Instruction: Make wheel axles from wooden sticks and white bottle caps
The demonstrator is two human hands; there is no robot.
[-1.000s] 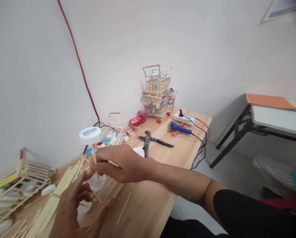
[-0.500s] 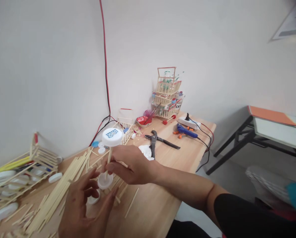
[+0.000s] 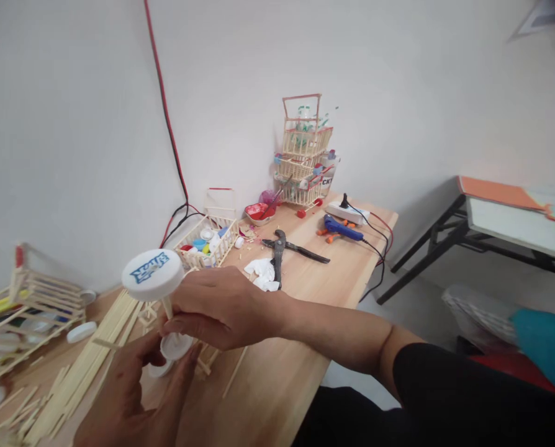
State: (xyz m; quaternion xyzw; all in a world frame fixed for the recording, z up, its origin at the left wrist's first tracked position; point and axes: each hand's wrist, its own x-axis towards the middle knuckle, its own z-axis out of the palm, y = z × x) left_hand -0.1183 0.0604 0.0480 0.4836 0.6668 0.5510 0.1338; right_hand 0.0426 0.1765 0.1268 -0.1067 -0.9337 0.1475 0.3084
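Note:
My right hand pinches a thin wooden stick that stands nearly upright. On its top end sits a wide white bottle cap with blue print. The stick's lower end meets a small white cap. From below, my left hand has its thumb and fingers closed around the sides of that small cap. Another white cap shows just beneath, partly hidden by my fingers. A small stick frame lies to the right of it, partly covered by my hands.
Bundled sticks lie at left beside a stick rack. Behind my hands is a stick basket of caps. Pliers, a blue glue gun, a power strip and a stacked stick basket tower stand further back.
The view has shifted, and both hands with the capped stick appear further left and lower. My left thumb and fingers have closed in on the small lower cap. The large cap tilts more.

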